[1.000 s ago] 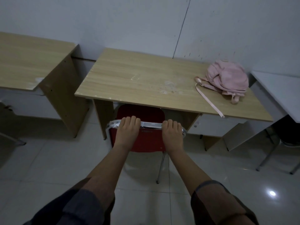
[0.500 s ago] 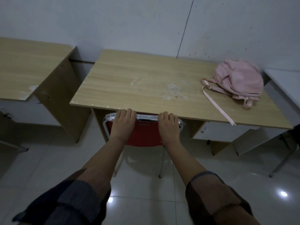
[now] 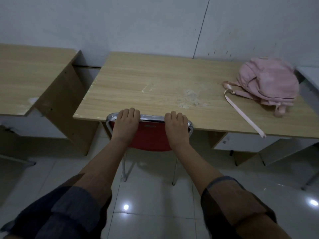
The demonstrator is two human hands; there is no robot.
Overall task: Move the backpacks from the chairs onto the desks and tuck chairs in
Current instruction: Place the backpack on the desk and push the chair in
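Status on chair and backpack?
Both hands, left and right, grip chair top rail. Chair at desk edge. Backpack on desk. Nothing blocking.

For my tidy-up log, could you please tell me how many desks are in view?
3. A wooden desk at left, a middle wooden desk holding the backpack, and a white desk cut off at the right edge. More may lie outside the frame.

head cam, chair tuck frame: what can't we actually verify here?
- Red chair seat: head view, hidden under the desk top, so tuck depth is unclear.
- Left hand and right hand fingertips: curled over the chrome top rail, undersides hidden.
- Pink backpack: far side faces away.
- Right desk: cut off by the frame edge.
- Chair at far right: only metal legs show.
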